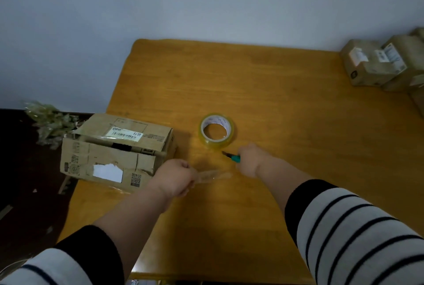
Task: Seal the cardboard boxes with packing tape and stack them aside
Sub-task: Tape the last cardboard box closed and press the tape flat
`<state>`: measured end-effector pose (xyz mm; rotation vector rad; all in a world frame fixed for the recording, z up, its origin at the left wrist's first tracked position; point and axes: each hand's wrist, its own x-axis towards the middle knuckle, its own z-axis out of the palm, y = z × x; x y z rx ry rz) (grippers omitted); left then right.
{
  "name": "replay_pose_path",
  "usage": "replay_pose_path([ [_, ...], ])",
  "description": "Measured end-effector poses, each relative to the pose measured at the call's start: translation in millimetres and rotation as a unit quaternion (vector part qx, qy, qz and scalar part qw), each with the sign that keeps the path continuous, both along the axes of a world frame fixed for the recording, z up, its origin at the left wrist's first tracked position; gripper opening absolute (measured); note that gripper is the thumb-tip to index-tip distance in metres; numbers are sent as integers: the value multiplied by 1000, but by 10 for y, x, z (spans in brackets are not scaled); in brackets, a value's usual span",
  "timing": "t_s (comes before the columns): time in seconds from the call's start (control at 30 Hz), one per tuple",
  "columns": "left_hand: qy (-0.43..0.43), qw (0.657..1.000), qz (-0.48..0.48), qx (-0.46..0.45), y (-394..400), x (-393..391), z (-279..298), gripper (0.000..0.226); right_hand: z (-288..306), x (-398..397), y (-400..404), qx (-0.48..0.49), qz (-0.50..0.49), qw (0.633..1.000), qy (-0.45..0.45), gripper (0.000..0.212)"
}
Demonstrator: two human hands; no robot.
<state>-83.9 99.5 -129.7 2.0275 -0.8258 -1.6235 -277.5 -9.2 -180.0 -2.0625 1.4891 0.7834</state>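
The left hand (176, 178) pinches one end of a clear strip of tape (212, 176), which trails toward 3 o'clock above the table (286, 105). The right hand (249, 159), fingers curled round it, grips a teal-handled cutter (231, 156) with the blade pointing at 10 o'clock toward the roll of tape (216, 130) just beyond.

To do this step well, I judge the strip should stay taut and off the wood (loose tape folds on itself), then go centred along the seam of the box (114, 151) at 9 o'clock, whose flaps gape, unsealed.

The box's white label (125, 134) carries a barcode and Chinese characters too small to read surely; a QR code sits on its front. Finished boxes (378, 64) with white labels stand at 2 o'clock, their writing illegible.
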Motion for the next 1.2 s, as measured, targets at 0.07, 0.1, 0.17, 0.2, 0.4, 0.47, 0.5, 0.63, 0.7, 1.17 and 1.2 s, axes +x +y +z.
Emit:
replay_pose_path([
  [0.07, 4, 1000, -9, -5, -14, 0, 63, 10, -73, -81, 96, -13, -7, 1000, 10, 39],
  [0.1, 5, 1000, -13, -7, -19, -2, 94, 12, -90, -107, 154, -21, -15, 1000, 8, 42],
  [0.17, 11, 1000, -15, -11, -20, -11, 146, 16, -81, -136, 213, -36, -8, 999, 4, 47],
  [0.2, 13, 1000, -16, -14, -15, -12, 170, 17, -48, -138, 219, -41, -2, 999, 6, 47],
  [0.4, -7, 998, -14, -56, 49, 15, 339, 16, 410, -18, 151, 89, -303, 922, -226, 22],
  [0.47, -14, 997, -13, -70, 76, 40, 400, 14, 564, -45, 231, 204, -457, 781, -374, 26],
  [0.5, -22, 997, -16, -78, 97, 57, 432, 12, 613, -81, 265, 245, -471, 738, -416, 32],
  [0.63, -36, 994, -34, -94, 240, 164, 547, 9, 825, -98, 498, 306, -443, 709, -456, 58],
  [0.7, -34, 994, -50, -94, 326, 257, 580, 12, 885, -28, 649, 302, -421, 729, -447, 45],
  [1.17, -11, 994, -54, -93, 1056, 1110, 566, 16, 916, 732, 1506, 182, -389, 798, -423, 13],
  [1.2, -15, 994, -53, -93, 1071, 1128, 558, 16, 917, 766, 1520, 176, -391, 795, -428, 12],
])
